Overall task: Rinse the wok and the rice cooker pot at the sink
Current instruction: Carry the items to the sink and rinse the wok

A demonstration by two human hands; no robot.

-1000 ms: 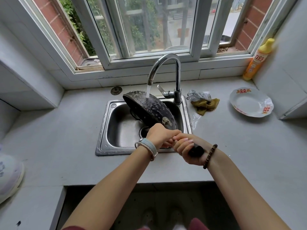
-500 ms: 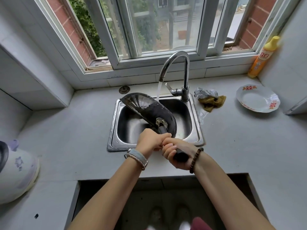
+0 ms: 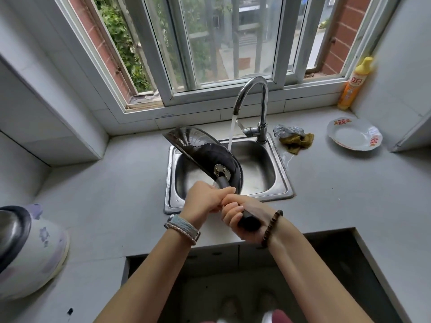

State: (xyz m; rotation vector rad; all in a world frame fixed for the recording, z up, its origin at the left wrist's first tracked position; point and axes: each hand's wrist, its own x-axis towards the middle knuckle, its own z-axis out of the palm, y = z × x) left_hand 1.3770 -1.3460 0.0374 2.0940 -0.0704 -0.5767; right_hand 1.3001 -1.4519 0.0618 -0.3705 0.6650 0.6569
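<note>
A grey bench (image 3: 105, 183) runs under a window (image 3: 210, 43), with a steel sink (image 3: 283, 178) set in it. The tap (image 3: 262, 94) runs, and its water (image 3: 232, 131) falls at the wok's far side. The wok (image 3: 210, 155) is tilted on edge over the sink, with its handle (image 3: 224, 183) pointing at the person. The left grip (image 3: 205, 201) is clamped on the handle near the wok, the right grip (image 3: 245, 220) on its end. A cooker (image 3: 35, 248) stands far left with a steel pot (image 3: 9, 229) inside. A scourer (image 3: 288, 131), cloth (image 3: 296, 142), plate (image 3: 352, 136) and bottle (image 3: 354, 85) sit to the right.
</note>
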